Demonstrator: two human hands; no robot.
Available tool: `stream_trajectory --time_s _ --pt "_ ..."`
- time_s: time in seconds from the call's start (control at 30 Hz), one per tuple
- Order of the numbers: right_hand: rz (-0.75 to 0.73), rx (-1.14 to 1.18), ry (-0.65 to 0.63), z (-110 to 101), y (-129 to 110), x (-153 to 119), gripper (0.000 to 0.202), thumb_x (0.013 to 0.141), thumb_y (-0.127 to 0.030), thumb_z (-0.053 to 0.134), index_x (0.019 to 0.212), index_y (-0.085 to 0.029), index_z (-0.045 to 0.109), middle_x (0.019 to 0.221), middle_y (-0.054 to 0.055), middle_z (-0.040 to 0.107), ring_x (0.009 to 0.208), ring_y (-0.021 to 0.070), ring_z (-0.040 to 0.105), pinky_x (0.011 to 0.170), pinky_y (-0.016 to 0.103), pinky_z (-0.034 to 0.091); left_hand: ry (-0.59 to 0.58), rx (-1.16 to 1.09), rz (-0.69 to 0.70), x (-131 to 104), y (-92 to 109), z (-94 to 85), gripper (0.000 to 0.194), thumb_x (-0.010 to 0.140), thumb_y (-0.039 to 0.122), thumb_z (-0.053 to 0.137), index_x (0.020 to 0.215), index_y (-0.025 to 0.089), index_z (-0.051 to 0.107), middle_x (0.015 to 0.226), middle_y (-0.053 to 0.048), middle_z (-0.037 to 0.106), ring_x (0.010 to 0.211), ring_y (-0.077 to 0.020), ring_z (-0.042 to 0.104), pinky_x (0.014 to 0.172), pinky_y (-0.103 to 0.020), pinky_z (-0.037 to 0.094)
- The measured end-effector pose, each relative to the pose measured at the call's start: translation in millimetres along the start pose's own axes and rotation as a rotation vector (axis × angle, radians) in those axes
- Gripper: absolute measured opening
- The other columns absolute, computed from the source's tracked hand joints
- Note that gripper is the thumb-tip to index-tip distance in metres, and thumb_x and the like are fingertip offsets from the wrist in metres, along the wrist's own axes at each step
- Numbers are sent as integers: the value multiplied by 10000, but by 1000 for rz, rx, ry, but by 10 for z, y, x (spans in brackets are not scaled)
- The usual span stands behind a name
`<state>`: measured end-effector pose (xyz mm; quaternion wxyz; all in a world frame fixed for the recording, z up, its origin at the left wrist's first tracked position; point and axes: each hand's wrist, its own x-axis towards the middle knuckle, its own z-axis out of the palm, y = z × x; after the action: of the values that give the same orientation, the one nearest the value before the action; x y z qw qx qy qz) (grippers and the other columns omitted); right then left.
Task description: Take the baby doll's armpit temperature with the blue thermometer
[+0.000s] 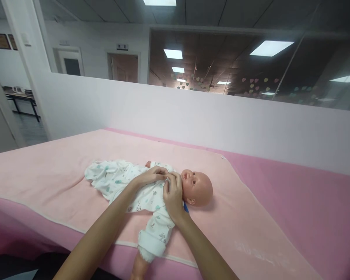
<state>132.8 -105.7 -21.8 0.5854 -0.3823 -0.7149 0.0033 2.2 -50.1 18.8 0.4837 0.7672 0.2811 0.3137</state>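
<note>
A baby doll (202, 189) lies on its back, its head toward the right. It wears a white patterned baby outfit (113, 179) with teal dots and small animal prints. At the neckline, my left hand (153, 175) is closed with its fingertips on the cloth. My right hand (173, 194) is curled beside the doll's chin, its fingers pinched at the collar and meeting those of the left. What lies between the fingertips is mostly hidden. Near my right wrist a bit of blue (186, 208) shows under the doll's neck. One cuffed sleeve (151, 245) points toward me.
Beneath the doll a peach blanket (61, 167) covers a pink padded surface (317, 202). A low white wall (192, 116) runs along the far side, with windows above it. At far left, a dark-legged table (21, 97) stands beyond an opening.
</note>
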Motion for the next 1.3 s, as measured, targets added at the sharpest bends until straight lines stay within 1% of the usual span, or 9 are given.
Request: stream_trajectory --time_s 0.1,0.17,0.27,0.47,0.7,0.83,0.9,1.03,1.3 --pt "8 4 -8 -2 3 -6 240 832 -82 355 947 -197 533 1037 80 480 988 176 479 894 371 428 1 -23 -3 -2 13 6 115 685 195 488 735 138 575 721 6 539 729 -143 481 696 -248 363" --pt "8 2 -6 0 8 -10 246 835 -83 349 951 -197 534 1035 78 482 988 175 480 894 368 427 -25 -13 13 -7 29 6 122 653 180 488 737 139 567 738 1 534 750 -151 478 711 -254 366" --pt "-1 -10 -4 3 19 -13 253 829 -82 355 961 -196 538 1039 80 483 994 178 480 894 368 427 -70 42 26 -13 51 8 157 606 160 509 757 145 551 727 10 498 744 -152 461 685 -247 364" --pt "4 -40 -17 -5 23 -15 275 813 -61 361 976 -186 542 1061 92 479 1012 183 472 897 374 426 -47 107 10 -19 79 29 168 634 197 540 793 146 552 709 18 464 720 -145 447 660 -239 362" --pt "-2 12 34 -11 -10 -34 281 793 -34 353 882 -191 567 1015 79 493 978 170 497 871 344 450 -39 111 5 -28 75 31 189 653 198 561 834 147 576 742 16 521 724 -137 480 676 -236 376" --pt "-35 12 41 -8 -17 -49 306 771 -18 354 875 -199 577 1017 75 501 993 175 501 873 352 456 -44 86 40 -31 63 28 227 668 198 569 889 150 585 856 -16 574 837 -164 516 753 -256 394" --pt "-42 9 47 -5 -15 -55 315 763 -12 353 881 -198 578 1020 77 500 997 178 502 862 352 464 -55 58 63 -28 55 26 247 675 200 572 917 152 582 890 -27 580 875 -172 521 776 -266 399" --pt "-49 8 60 2 -10 -61 322 757 -5 350 875 -198 580 996 75 504 975 175 512 842 347 475 -56 39 73 -17 27 19 251 687 219 582 930 153 578 880 -31 581 858 -169 527 774 -276 407" --pt "-47 20 96 -3 -13 -68 326 758 -9 355 848 -202 601 989 73 514 964 177 522 823 349 487 -32 102 83 -6 29 23 268 685 193 591 949 150 586 917 -47 595 900 -179 533 825 -293 404"
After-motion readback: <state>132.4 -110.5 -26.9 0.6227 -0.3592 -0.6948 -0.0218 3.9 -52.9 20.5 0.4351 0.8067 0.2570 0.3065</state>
